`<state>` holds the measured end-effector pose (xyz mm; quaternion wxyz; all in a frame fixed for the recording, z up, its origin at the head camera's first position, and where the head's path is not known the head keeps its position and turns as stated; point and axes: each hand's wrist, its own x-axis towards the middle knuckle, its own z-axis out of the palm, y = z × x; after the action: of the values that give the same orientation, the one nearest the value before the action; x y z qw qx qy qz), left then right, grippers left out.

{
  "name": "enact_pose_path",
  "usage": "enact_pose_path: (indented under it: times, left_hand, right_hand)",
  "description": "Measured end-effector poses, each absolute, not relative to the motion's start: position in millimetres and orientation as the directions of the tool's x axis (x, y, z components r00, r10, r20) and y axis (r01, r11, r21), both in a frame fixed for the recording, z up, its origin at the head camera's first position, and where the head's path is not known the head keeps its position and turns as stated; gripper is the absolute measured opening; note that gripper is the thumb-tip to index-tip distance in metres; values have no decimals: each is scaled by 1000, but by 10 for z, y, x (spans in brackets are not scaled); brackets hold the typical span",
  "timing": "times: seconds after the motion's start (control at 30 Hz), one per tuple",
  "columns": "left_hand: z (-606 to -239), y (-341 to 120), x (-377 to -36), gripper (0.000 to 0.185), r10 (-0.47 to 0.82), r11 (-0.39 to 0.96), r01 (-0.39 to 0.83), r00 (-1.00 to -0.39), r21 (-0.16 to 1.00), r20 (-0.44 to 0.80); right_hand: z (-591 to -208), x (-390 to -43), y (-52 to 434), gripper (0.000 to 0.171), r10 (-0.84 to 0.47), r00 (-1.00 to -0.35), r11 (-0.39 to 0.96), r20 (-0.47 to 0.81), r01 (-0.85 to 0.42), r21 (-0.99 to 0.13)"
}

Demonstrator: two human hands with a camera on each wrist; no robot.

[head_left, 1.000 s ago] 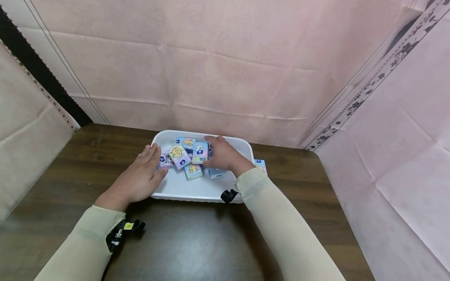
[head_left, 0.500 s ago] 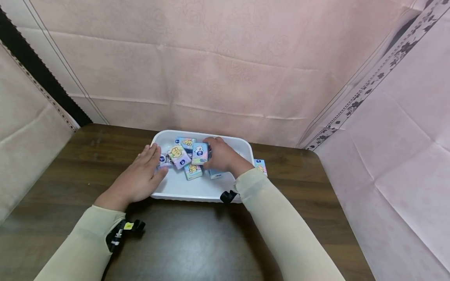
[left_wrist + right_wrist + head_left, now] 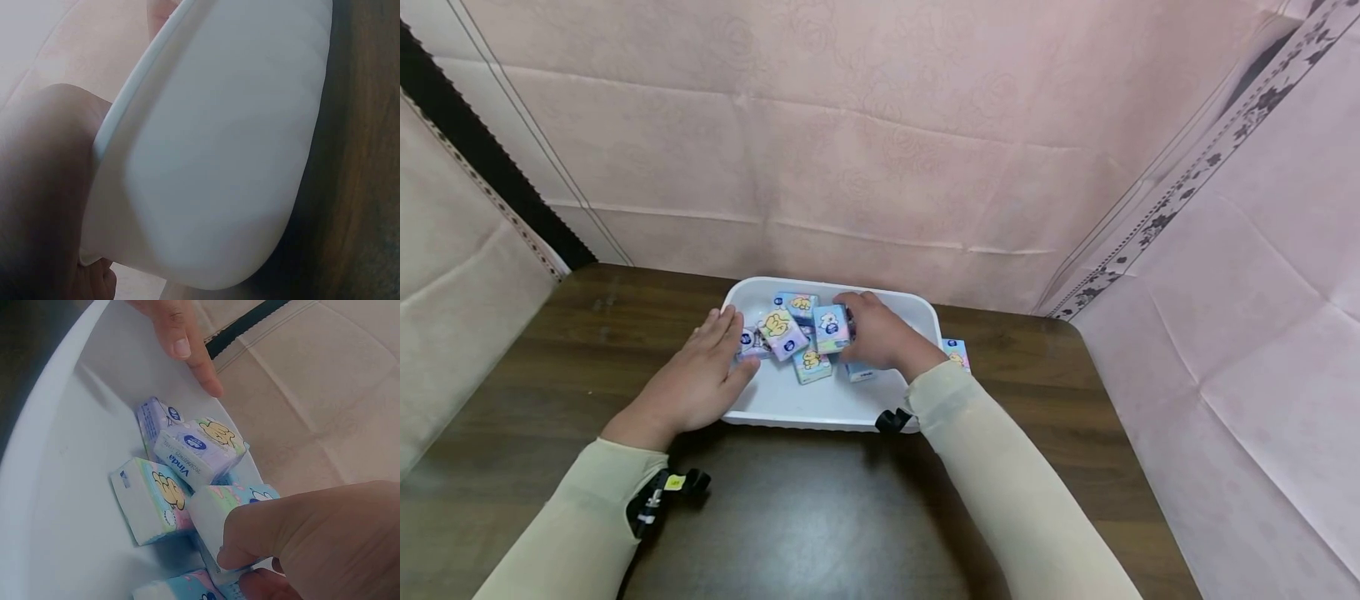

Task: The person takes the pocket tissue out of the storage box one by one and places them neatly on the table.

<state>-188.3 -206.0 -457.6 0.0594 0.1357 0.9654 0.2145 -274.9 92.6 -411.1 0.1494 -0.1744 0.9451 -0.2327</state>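
Wooden table (image 3: 820, 508), pink drapes; right hand (image 3: 880, 337) fingers grip tissue pack (image 3: 832, 328), left hand (image 3: 700, 379) flat.

The near part of the tub (image 3: 820, 408) floor lies bare, open from above — the packs (image 3: 797, 337) crowd the far half, with the right hand (image 3: 880, 337) among them. The left hand (image 3: 696, 379) covers the tub's left rim. Bare table (image 3: 820, 508) in front and to the left; one stray pack (image 3: 957, 352) lies beside the right wall.
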Motion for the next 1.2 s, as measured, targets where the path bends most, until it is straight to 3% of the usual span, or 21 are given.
enact_pose_path:
  times: [1.2]
  left_hand:
    - [-4592, -2048, -1887, 94, 276, 882, 228, -959, 414, -60]
  right_hand:
    - [-4013, -2579, 1139, 94, -433, -880, 823, -195, -299, -483]
